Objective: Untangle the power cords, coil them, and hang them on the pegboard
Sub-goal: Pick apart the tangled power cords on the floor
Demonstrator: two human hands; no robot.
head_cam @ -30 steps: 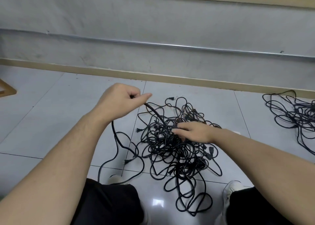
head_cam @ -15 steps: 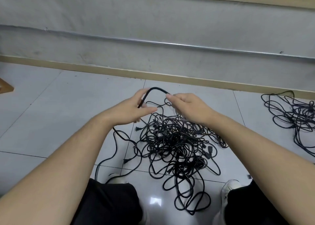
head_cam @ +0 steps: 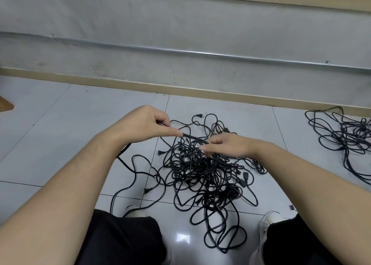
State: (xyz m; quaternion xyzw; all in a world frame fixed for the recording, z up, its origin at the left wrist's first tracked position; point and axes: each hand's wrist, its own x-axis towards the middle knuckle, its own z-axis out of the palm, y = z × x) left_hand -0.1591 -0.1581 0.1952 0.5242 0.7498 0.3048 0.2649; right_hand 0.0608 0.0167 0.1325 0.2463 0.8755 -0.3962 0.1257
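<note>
My left hand (head_cam: 140, 127) and right hand (head_cam: 226, 146) both pinch same black cord (head_cam: 193, 137), fingers curled, above tangled pile (head_cam: 202, 172) on floor (head_cam: 60, 128); second tangle (head_cam: 345, 136) far right.

From my feed I see a glossy floor (head_cam: 60, 124) of pale grey tiles, with a bright ceiling-light glare (head_cam: 183, 237) at six o'clock. A grey wall (head_cam: 180, 24) fills twelve o'clock, crossed by a metal conduit (head_cam: 200, 53), with a tan baseboard (head_cam: 200, 93) below it. A wooden corner (head_cam: 5, 104) pokes in at nine o'clock.
</note>
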